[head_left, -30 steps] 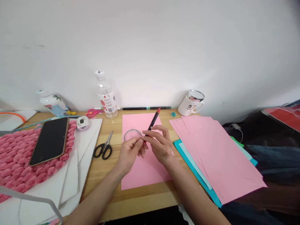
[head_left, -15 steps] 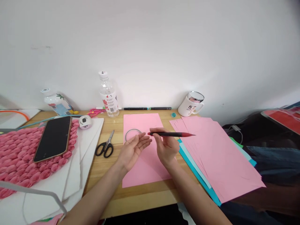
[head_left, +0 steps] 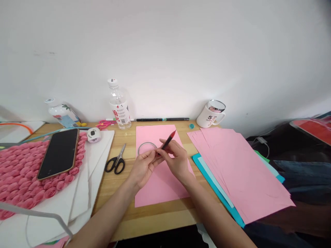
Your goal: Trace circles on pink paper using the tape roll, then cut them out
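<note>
In my right hand [head_left: 177, 160] I hold a slim black-and-red mechanical pencil [head_left: 169, 138], its red tapered tip tilted up and away to the right. The thumb and fingers of my left hand [head_left: 143, 167] close together at the pencil's lower end, which they partly hide. Both hands are above a pink sheet of paper [head_left: 155, 193] lying flat on the wooden table. A thin round ring [head_left: 139, 147] rests on that sheet, just beyond my left fingers. Left of the sheet lie scissors [head_left: 119, 160] with black handles.
Stacked pink sheets [head_left: 248, 172] over blue paper lie right. A white mug [head_left: 207, 117], a teal cap [head_left: 191, 126], dark pens [head_left: 150, 120] and a bottle [head_left: 120, 110] line the wall side. Left, a phone [head_left: 59, 153] rests on pink paper rosettes [head_left: 18, 168].
My right hand has shifted left and turned the pencil from level to tilted upward. Its lower end now meets my left hand, whose open fingers have closed.
</note>
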The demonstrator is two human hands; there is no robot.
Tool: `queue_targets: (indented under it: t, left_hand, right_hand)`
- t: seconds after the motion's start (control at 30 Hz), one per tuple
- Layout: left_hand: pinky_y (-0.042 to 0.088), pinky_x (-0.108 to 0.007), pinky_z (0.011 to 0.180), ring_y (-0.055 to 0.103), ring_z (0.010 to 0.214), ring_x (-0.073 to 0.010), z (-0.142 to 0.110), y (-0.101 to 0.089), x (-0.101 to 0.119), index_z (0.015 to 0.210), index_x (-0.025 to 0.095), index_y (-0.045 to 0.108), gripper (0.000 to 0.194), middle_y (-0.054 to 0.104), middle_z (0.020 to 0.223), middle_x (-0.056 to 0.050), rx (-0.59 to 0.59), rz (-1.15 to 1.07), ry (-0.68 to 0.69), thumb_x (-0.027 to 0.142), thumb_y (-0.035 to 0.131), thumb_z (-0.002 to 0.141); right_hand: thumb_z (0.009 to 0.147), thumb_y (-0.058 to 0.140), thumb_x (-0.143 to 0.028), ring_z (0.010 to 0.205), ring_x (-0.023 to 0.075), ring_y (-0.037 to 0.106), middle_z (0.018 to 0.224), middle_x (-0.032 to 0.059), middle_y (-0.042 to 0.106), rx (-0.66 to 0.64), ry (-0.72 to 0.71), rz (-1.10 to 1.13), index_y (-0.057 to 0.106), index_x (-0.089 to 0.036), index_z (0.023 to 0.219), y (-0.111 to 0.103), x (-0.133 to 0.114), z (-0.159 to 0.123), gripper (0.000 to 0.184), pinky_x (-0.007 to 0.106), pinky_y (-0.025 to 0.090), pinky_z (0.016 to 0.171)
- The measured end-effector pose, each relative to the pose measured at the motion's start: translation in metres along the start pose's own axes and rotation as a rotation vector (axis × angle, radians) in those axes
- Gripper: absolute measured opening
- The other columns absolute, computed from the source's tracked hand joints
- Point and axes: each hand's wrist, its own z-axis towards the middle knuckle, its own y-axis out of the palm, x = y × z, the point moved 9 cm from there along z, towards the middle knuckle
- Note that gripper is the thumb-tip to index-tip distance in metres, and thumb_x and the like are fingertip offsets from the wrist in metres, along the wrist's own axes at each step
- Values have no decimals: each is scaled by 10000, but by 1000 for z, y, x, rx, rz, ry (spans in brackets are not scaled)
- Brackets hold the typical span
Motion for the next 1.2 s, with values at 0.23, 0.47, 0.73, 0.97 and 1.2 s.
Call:
queue_targets:
  t: [0.23, 0.47, 0.73, 0.97, 1.2]
  left_hand:
    - [379, -421, 1069, 599, 1105, -275, -2, 7, 1, 965, 74, 715, 249, 681, 1103, -150, -41, 62, -2, 202, 716, 751]
    - [399, -424, 1049, 615, 1077, -268, -1, 4, 3, 982, 91, 710, 293, 675, 1122, -141, -41, 75, 13, 219, 742, 720]
    - [489, -356, 923, 660, 985, -215, -12, -11, 46, 1250, 230, 551, 523, 673, 1125, -97, 180, 200, 426, 380, 696, 771]
    - [490, -316, 912, 667, 971, -201, -24, -11, 73, 1366, 258, 427, 658, 702, 1048, -52, 250, 357, 606, 339, 697, 772]
    - [492, -268, 868, 671, 944, -181, -21, -14, 69, 1259, 212, 550, 487, 713, 990, -49, 269, 474, 601, 279, 670, 792]
  right_hand:
    - [846, 569, -264, 773, 147, 655, 889, 31, 648, -27, 159, 229, 555, -228, 1168, 2, 8, -1, 325, 303, 575, 725]
    - [872, 534, -258, 822, 152, 644, 947, 45, 638, -68, 137, 269, 527, -229, 1198, 6, 10, -2, 328, 317, 566, 755]
    - [894, 482, -281, 573, 87, 524, 833, 11, 596, -332, 222, 418, 411, -257, 1347, 22, -2, -5, 458, 213, 451, 466]
    - [889, 473, -267, 478, 45, 417, 823, 11, 614, -464, 299, 538, 518, -220, 1240, 31, -3, -9, 358, 205, 356, 447]
    - [878, 491, -282, 469, 53, 368, 808, 21, 656, -453, 287, 537, 555, -204, 1163, 31, -1, -9, 302, 215, 334, 450]
